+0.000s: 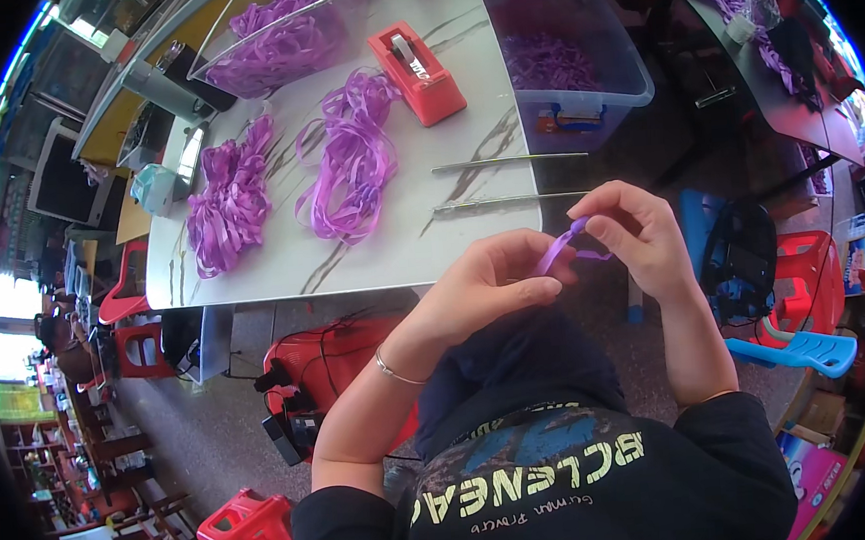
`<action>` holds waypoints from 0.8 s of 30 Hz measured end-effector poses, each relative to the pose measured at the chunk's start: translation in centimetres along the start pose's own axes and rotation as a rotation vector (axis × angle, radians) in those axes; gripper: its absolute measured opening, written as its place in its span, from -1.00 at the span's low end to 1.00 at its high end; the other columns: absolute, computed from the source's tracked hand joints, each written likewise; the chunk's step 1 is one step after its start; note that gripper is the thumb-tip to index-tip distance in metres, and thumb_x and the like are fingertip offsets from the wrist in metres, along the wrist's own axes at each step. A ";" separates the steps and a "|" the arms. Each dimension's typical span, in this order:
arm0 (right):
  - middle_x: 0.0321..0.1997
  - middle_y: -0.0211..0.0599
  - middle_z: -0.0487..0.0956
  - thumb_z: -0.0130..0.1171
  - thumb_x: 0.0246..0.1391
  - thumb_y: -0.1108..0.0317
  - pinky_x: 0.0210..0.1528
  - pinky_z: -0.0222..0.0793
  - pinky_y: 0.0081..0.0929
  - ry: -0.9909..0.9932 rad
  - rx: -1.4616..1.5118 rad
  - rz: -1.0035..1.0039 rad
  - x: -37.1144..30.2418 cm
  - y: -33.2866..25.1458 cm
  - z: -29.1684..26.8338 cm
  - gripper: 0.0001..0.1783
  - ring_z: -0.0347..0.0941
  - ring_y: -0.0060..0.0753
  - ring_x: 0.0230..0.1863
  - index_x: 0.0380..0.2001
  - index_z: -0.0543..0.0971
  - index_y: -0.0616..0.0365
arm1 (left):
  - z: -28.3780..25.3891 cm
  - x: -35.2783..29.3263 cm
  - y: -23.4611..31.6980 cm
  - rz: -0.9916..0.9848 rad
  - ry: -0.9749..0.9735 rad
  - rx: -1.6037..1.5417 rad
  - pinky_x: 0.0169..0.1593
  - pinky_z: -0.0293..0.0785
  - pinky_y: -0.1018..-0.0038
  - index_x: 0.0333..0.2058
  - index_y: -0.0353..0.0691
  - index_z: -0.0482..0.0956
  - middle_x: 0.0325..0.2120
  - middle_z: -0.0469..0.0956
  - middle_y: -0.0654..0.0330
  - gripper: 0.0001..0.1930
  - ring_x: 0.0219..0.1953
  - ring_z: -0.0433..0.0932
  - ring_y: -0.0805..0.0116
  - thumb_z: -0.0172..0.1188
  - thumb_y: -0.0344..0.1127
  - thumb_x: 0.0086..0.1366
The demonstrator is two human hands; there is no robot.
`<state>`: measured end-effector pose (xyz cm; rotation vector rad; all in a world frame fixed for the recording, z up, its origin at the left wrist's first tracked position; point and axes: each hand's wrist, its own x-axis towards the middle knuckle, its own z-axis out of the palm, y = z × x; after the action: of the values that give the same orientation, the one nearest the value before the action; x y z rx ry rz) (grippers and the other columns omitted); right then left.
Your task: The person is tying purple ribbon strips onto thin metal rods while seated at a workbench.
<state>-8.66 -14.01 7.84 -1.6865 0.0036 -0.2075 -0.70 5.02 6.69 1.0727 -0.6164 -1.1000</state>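
Observation:
Between my two hands, just past the table's front right corner, is a looped purple ribbon [554,254]. My left hand [498,275] pinches one side of the loop between thumb and fingers. At its other end, the fingertips of my right hand [641,235] close on what looks like a small knot or gathered bit. Two thin metal rods [485,164] stick out over the table's right edge, beyond my hands. On the white marbled table [431,250] lie a loose bundle of purple ribbon [350,165] and a thicker bundle of purple ribbon [230,204].
A red tape dispenser [417,73] stands near a clear bin [272,55] of purple ribbon. Right of the table is a large clear tub [630,81] holding more ribbon. Red stools [245,534], a blue seat [809,352] and a black bag [740,259] surround me.

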 end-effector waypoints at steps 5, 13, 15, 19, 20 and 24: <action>-0.39 -0.42 0.49 0.07 0.05 0.49 -0.26 0.28 -0.75 -0.017 -0.014 -0.004 0.2 -0.4 -0.1 -0.88 0.38 -0.69 -0.32 -0.30 0.49 0.26 | -0.6 0.4 -0.2 -0.064 0.074 -0.123 -0.17 0.41 0.58 -0.16 -0.35 0.42 -0.33 0.50 0.18 -0.75 -0.31 0.46 0.53 0.03 -0.31 0.25; -0.44 -0.45 0.48 0.08 0.06 0.47 -0.35 0.23 -0.79 -0.001 0.010 -0.001 0.4 0.2 -0.2 -0.89 0.34 -0.73 -0.41 -0.33 0.49 0.27 | -0.9 0.8 -0.3 -0.053 0.086 -0.100 -0.20 0.42 0.59 -0.20 -0.28 0.43 -0.38 0.48 0.24 -0.80 -0.33 0.46 0.55 0.03 -0.31 0.26; -0.46 -0.46 0.48 0.09 0.05 0.46 -0.40 0.20 -0.81 0.011 0.001 0.007 0.4 0.3 -0.2 -0.90 0.31 -0.75 -0.45 -0.35 0.49 0.27 | -0.8 0.9 -0.3 -0.064 0.071 -0.110 -0.20 0.41 0.60 -0.20 -0.28 0.43 -0.39 0.48 0.25 -0.80 -0.33 0.46 0.56 0.03 -0.31 0.26; -0.52 -0.46 0.45 0.15 0.00 0.46 -0.51 0.13 -0.79 0.084 -0.195 -0.077 0.5 0.0 0.0 -0.91 0.25 -0.76 -0.53 -0.44 0.51 0.26 | -0.6 1.0 -0.3 -0.032 0.134 -0.095 -0.21 0.38 0.63 -0.18 -0.28 0.43 -0.41 0.47 0.28 -0.79 -0.33 0.43 0.59 0.03 -0.32 0.25; -0.54 -0.45 0.44 0.17 -0.02 0.46 -0.53 0.12 -0.78 0.106 -0.256 -0.111 0.5 -0.1 0.0 -0.91 0.25 -0.76 -0.55 -0.47 0.51 0.26 | -0.8 0.9 -0.3 -0.019 0.116 -0.053 -0.22 0.37 0.63 -0.19 -0.28 0.43 -0.41 0.47 0.28 -0.79 -0.33 0.42 0.60 0.03 -0.32 0.24; -0.53 -0.48 0.44 0.11 0.05 0.41 -0.49 0.14 -0.81 0.078 -0.316 -0.108 0.5 0.0 -0.2 -0.89 0.28 -0.75 -0.52 -0.46 0.50 0.23 | -1.4 1.0 -0.8 -0.013 0.079 0.084 -0.22 0.37 0.63 -0.17 -0.29 0.43 -0.37 0.47 0.26 -0.77 -0.34 0.41 0.61 0.04 -0.32 0.24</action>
<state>-8.18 -14.30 7.90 -1.9940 0.0032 -0.3689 0.56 4.57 5.31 1.1881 -0.5974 -1.0460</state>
